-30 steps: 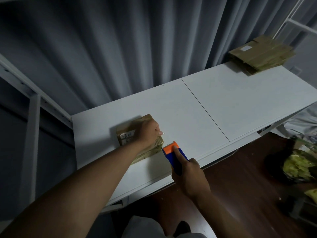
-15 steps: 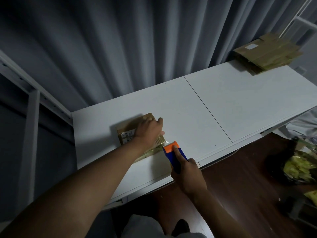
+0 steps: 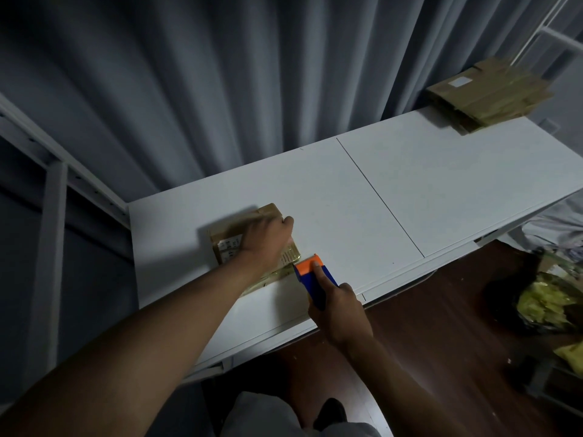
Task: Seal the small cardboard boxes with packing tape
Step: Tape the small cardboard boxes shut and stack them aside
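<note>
A white frame point(image 3: 53, 216) stands at the far left, with a grey curtain point(image 3: 220, 89) hanging behind the white table point(image 3: 410, 190). On the table's left part lies a small cardboard box point(image 3: 227, 244) with a white label on top. The left hand point(image 3: 268, 241) lies palm down on the box, its fingers curled over the box's far right edge, pressing it to the table. Clear tape point(image 3: 285, 261) runs over the box's right end, near the hand. Just right of the box, the right hand point(image 3: 339, 310) grips a blue tape dispenser point(image 3: 315, 279) by its handle, index finger stretched along the top; its orange head touches the box's near right corner. At the table's far right end sits a stack of flat boxes point(image 3: 485, 96), well apart from the hands. Below right, on the dark floor, lies a yellow-green bag point(image 3: 545, 304).
</note>
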